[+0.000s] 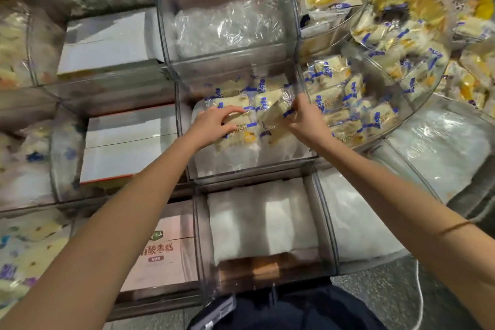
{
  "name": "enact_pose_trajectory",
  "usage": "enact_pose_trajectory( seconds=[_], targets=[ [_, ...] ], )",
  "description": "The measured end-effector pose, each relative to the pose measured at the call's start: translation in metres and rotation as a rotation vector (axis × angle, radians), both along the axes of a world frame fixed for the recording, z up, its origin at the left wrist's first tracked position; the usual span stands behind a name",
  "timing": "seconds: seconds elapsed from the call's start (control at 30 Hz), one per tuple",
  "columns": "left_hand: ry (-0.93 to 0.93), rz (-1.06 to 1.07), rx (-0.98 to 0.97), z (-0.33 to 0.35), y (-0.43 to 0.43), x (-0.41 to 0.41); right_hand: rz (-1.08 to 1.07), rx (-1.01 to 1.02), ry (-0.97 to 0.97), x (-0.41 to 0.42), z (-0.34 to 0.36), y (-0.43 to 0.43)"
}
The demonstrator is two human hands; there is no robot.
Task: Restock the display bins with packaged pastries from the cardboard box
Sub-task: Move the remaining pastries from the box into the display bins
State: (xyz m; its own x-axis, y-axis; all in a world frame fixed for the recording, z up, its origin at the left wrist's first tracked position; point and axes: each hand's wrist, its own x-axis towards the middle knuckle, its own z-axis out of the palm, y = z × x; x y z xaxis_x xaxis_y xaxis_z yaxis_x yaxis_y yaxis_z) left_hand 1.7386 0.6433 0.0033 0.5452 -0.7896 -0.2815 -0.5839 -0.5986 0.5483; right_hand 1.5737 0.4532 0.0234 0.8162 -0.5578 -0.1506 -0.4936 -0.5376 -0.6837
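Currently left hand (214, 122) curled round pastry packet (241, 130); right hand (304, 118) pinches tilted packet (274, 119).

Pastry packets (242, 126) in middle bin (187, 153), fuller bin (396, 126) right, boxes (126, 147) left

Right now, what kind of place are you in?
Most likely a shop's snack aisle. Clear plastic display bins hold heaps of pastries in blue-printed clear wrappers, the left hand and right hand each grip one, and a pink printed cardboard box sits lower down.
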Motion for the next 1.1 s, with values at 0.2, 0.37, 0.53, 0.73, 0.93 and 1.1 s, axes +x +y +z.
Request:
enact_pose_trajectory(
  seconds=[0.2, 0.37, 0.53, 0.73, 0.93, 1.1],
  targets=[
    [-0.157, -0.007, -0.049, -0.001, -0.007, 0.014, 0.041, 0.113, 0.032, 0.017, 0.012, -0.015],
    [-0.143, 0.005, -0.071, -0.014, 0.002, 0.019, -0.086, 0.356, -0.068, 0.014, 0.003, -0.022],
    [-0.16, -0.013, -0.082, -0.023, 0.004, 0.015, 0.029, 0.078, 0.007, 0.019, -0.01, -0.005],
    [-0.16, -0.056, -0.117, -0.028, 0.003, 0.002, 0.189, -0.312, 0.141, 0.02, -0.021, 0.003],
    [-0.177, -0.071, -0.066, -0.025, -0.01, -0.011, 0.406, -0.573, 0.287, 0.019, -0.015, 0.004],
    [-0.211, -0.012, -0.079, -0.022, -0.016, -0.024, 0.519, -0.454, 0.305, 0.007, -0.016, 0.004]
  ],
)
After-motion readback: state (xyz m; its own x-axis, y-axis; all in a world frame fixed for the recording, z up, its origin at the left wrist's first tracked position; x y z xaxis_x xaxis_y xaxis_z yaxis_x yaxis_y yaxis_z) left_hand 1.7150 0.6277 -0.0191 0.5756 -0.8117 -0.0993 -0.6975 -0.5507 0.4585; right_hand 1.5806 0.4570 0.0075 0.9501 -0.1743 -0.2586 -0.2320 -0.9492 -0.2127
